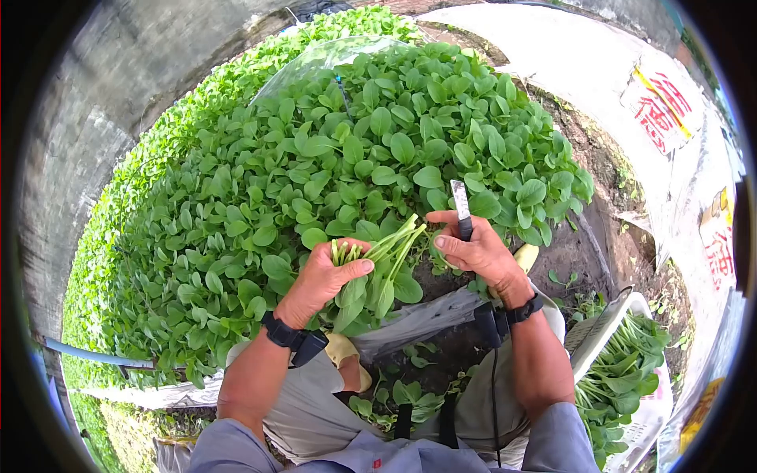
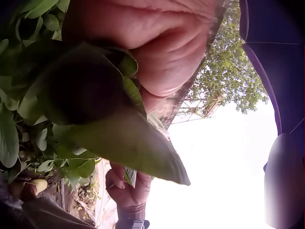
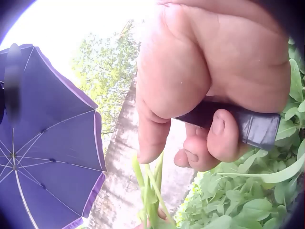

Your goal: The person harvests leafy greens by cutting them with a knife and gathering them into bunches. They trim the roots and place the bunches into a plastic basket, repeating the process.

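My left hand (image 1: 319, 276) grips a bunch of leafy greens (image 1: 388, 256), thumb across the pale stems, whose ends point up and to the right. Broad leaves hang below the palm; one large leaf (image 2: 128, 148) covers much of the left wrist view. A short distance to the right, my right hand (image 1: 482, 251) holds a knife (image 1: 460, 203) with its flat blade pointing up in the head view. Its dark handle (image 3: 259, 130) lies under the curled fingers in the right wrist view. The right fingertips are close to the stem ends.
A dense bed of growing greens (image 1: 331, 158) spreads ahead. At the lower right, a white basket (image 1: 587, 347) holds cut greens (image 1: 623, 370). White printed sheeting (image 1: 568, 71) lies along the right, and a concrete wall (image 1: 102, 94) stands left. A purple umbrella (image 3: 57, 124) is overhead.
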A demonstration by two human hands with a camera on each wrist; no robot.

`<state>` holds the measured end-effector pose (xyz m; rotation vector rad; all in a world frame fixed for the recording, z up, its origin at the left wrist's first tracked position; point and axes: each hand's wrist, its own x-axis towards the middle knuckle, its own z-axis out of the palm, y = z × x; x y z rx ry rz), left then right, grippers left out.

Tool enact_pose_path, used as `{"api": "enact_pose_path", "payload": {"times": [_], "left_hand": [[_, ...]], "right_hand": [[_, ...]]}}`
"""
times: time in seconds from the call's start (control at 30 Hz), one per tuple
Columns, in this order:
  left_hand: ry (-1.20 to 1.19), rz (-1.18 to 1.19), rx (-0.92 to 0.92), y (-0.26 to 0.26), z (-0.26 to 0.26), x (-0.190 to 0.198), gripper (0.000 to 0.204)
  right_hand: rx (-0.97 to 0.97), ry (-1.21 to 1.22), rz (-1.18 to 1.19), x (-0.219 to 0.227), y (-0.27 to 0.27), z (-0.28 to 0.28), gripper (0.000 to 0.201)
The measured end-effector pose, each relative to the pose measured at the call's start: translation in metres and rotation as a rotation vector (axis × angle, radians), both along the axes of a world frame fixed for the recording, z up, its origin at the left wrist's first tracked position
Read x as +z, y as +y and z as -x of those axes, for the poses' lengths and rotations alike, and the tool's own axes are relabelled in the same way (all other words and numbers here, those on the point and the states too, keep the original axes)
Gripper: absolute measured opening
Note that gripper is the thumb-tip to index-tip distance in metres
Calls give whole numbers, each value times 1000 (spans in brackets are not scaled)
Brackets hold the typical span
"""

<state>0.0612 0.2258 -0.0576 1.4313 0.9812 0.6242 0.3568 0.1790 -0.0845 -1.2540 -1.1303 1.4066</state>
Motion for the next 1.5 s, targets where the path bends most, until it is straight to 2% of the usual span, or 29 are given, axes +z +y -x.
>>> {"api": "enact_pose_path", "payload": {"times": [0.03,0.07,0.13,0.17,0.2,0.27,0.3,0.33,0.37,0.4,0.47,0.53,0.6,0.63,0.73,0.83,0.97,1.03,1.07,1.1,1.13,1.17,1.2,1.23,1.27,1.37,1.4,1.47,1.5], "left_hand": [[0,6,-4,0,-2,-2,30],[9,10,-57,1,-4,-5,30],[22,17,-114,1,-7,-10,30],[35,19,-135,0,-10,-14,32],[47,21,-155,-1,-12,-17,33],[75,65,-159,-1,-16,-18,31],[161,-14,-164,-1,-18,-17,30],[248,-93,-169,-2,-19,-17,30],[315,-523,-185,3,-14,-33,31],[316,-520,-187,4,-14,-30,31],[319,-732,-56,7,-17,-19,30],[264,-650,-93,8,-24,-16,36],[82,-414,-136,4,-38,-16,48],[36,-421,-178,6,-41,-21,58],[146,-401,-261,8,-48,-16,57],[97,-356,-274,12,-56,-12,54],[158,-244,-323,21,-60,-24,49],[386,-148,-360,28,-65,-17,48],[392,-139,-376,35,-62,-22,48],[514,-382,-366,45,-54,-30,45],[629,-629,-352,52,-51,-31,43],[629,-629,-367,58,-51,-32,43],[659,-806,-320,61,-52,-31,40],[684,-982,-269,64,-56,-29,38],[683,-983,-283,65,-65,-26,38],[568,-813,-330,60,-104,-32,25],[521,-729,-410,57,-117,-40,22],[627,-555,-653,55,-135,-67,23],[636,-548,-666,56,-139,-84,23]], "right_hand": [[77,342,21,10,-5,3,32],[72,343,27,12,-6,6,32],[92,255,-50,15,-6,15,47],[90,184,-42,21,-6,19,36],[87,188,-38,18,-6,21,36],[76,11,-103,8,-2,24,25],[19,-55,-228,4,-1,28,20],[19,-53,-226,-1,1,27,20],[-13,-215,-265,-7,1,26,20],[-46,-377,-304,-9,2,25,21],[-52,-446,-299,-6,0,25,22],[-51,-510,-296,-8,-1,33,23],[-46,-437,-377,-14,-1,41,25],[-57,-378,-428,-16,0,46,26],[-66,-415,-424,-16,-3,50,21],[-112,-333,-320,-21,-3,47,25],[-97,-305,-331,-36,2,39,25],[-68,-34,-324,-40,5,37,31],[-102,192,-82,-41,6,33,37],[-152,225,3,-46,11,26,37],[-200,258,87,-55,17,20,37],[-207,135,150,-73,25,13,40],[-220,140,153,-94,29,12,40],[-123,-255,197,-118,32,12,40],[-16,-647,238,-142,36,13,41],[-77,-743,198,-231,22,38,37],[-82,-737,204,-238,15,45,37],[-314,-624,350,-251,10,63,31],[-354,-572,348,-269,12,71,28]]}}
